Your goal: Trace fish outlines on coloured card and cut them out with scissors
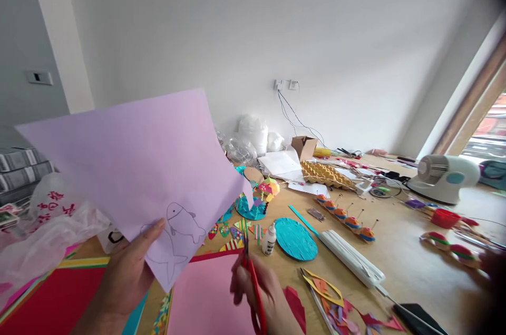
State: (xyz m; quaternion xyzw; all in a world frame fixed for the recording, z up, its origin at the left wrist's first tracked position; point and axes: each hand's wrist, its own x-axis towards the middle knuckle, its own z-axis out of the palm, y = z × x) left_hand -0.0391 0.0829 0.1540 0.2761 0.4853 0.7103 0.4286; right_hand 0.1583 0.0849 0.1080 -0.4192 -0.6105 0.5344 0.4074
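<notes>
A large sheet of purple paper (158,150) is pinched at its lower corner in my left hand (128,266), thumb on the front. Fish outlines (184,222) are drawn near that corner, partly under the thumb. The sheet's right edge curves inward, with a narrow strip curling off it. My right hand (256,285) grips red-handled scissors (255,293), their blades pointing up and apart from the paper. Below both hands lies a pink sheet (209,295) on the table. A white glue bottle (269,240) stands just beyond the right hand.
A blue disc (296,239), a white power strip (351,258) and yellow scissors (324,286) among paper scraps lie to the right. Painted egg-carton pieces (346,217) sit farther back. A white fan (445,177) stands far right. Red paper (55,293) and a plastic bag (55,219) are left.
</notes>
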